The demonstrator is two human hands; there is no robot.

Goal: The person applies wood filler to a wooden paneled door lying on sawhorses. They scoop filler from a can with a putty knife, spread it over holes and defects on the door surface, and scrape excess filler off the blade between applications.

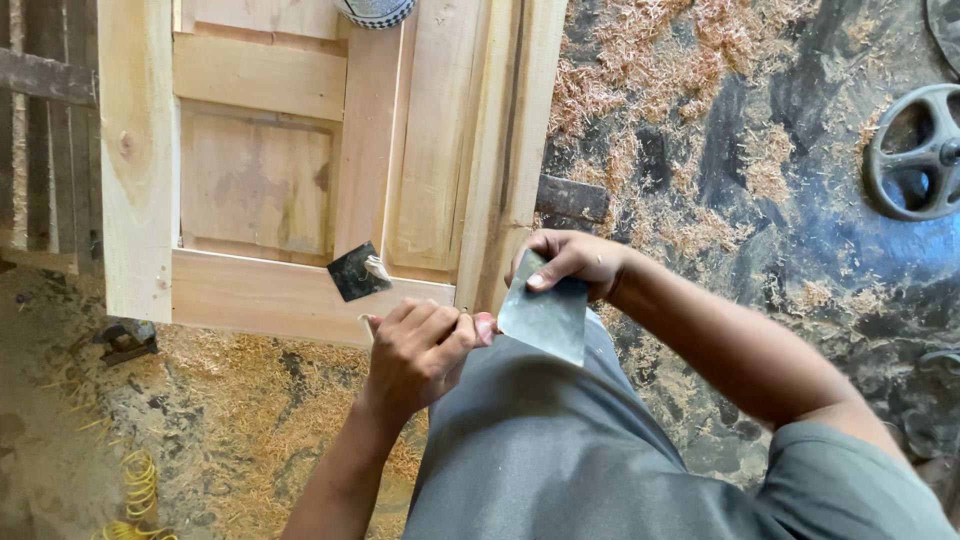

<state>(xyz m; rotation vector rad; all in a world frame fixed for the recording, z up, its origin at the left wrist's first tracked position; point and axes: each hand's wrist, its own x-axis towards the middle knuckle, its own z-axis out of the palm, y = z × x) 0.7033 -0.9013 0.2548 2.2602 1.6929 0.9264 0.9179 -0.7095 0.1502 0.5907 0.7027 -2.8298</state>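
Observation:
A pale wooden panelled door (pixel 260 190) lies flat below me. My left hand (pixel 420 350) is closed on a small putty knife whose dark blade (pixel 356 272) carries a dab of light filler and rests at the door's lower rail. My right hand (pixel 572 262) grips a flat grey metal scraper plate (pixel 545 318) by its top edge, held just right of the door's near corner, above my grey-clad lap.
Wood shavings and sawdust (pixel 690 60) cover the dark floor. A metal handwheel (pixel 915 152) lies at the right edge. A yellow coil (pixel 140 490) sits at lower left. Dark slats (pixel 45 130) stand left of the door. A patterned round object (pixel 373 10) rests at the top.

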